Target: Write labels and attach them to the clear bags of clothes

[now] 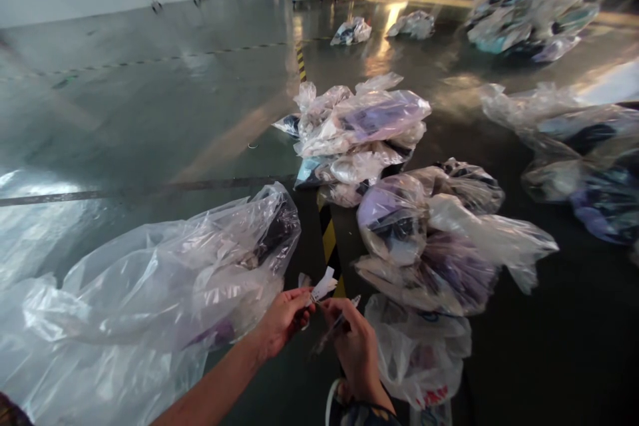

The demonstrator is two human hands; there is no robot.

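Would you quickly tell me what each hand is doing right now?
Left hand: closed, pinching a small white tag beside the clear plastic bag.
Right hand: closed on a pen, touching the tag.

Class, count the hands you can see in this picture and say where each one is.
2. The left hand and the right hand meet at bottom centre, both pinching a small white tag beside the clear plastic bag. No other hands show.
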